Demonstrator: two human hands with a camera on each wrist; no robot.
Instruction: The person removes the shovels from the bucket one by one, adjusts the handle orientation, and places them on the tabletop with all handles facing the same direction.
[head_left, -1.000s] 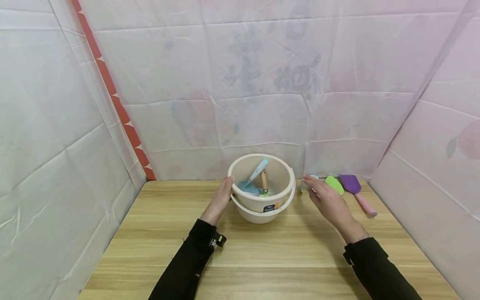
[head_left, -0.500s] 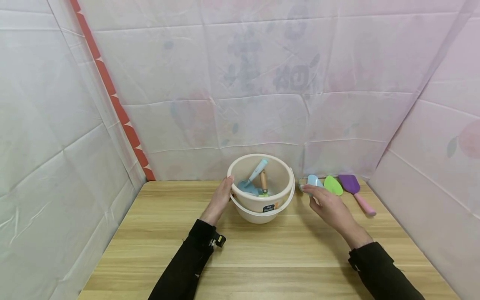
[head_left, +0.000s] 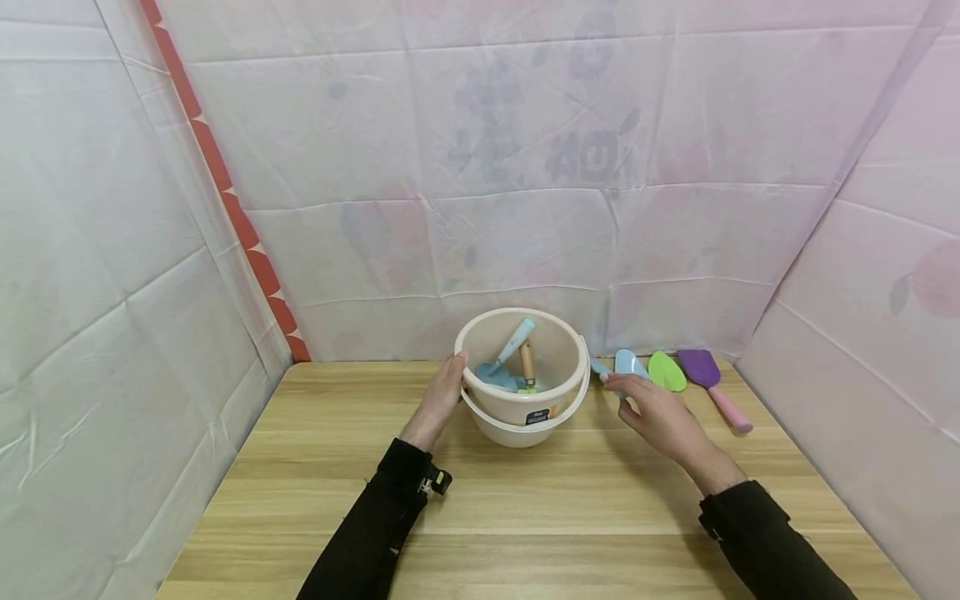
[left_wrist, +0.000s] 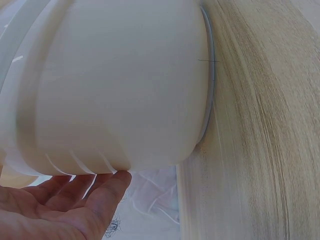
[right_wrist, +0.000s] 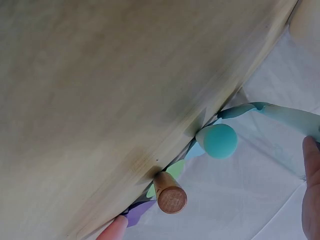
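Two tools in the bucket (head_left: 522, 383) already, left hand (head_left: 442, 398) steadying its rim, fingers relaxed. Right hand (head_left: 652, 408) pinching the blue scoop (head_left: 626, 363); green scoop (head_left: 666, 371) and purple spade (head_left: 708, 377) left on the table (head_left: 525, 517).

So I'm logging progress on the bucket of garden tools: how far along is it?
Two tools already lie inside the white bucket, which the left hand steadies at its rim. The right hand is on the light blue trowel, just right of the bucket. Still on the table: the green trowel and the purple shovel.
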